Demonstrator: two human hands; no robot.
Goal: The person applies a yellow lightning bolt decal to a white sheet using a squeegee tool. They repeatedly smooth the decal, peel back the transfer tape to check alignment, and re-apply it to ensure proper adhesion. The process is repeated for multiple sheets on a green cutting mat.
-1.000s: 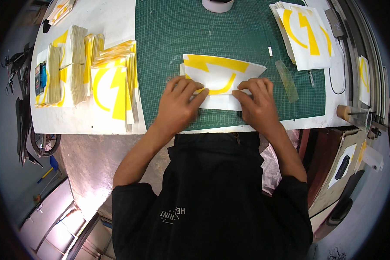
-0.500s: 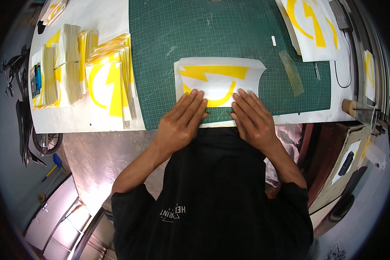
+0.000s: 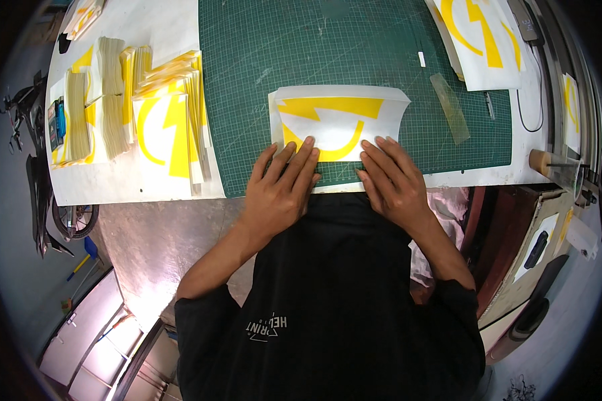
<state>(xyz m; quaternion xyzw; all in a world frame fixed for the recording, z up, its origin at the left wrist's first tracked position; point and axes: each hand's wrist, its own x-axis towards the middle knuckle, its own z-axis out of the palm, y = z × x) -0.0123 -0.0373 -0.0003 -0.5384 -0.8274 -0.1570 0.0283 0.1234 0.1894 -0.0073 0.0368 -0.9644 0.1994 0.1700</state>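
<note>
While both hands (image 3: 338,184) press flat, fingers spread, the yellow-printed sheet (image 3: 338,120) lies under their fingertips.

Left hand (image 3: 281,190) flat, fingers spread, pressing near edge of white sheet with yellow decal (image 3: 338,120). Right hand (image 3: 389,180) flat beside it, fingertips on same sheet. Sheet on green cutting mat (image 3: 261,60), far corners curling. Stack of yellow-and-white sheets (image 3: 170,117) left on white desk (image 3: 114,187). More decal sheets (image 3: 478,37) upper right. Clear strip (image 3: 450,107) right of sheet.
</note>
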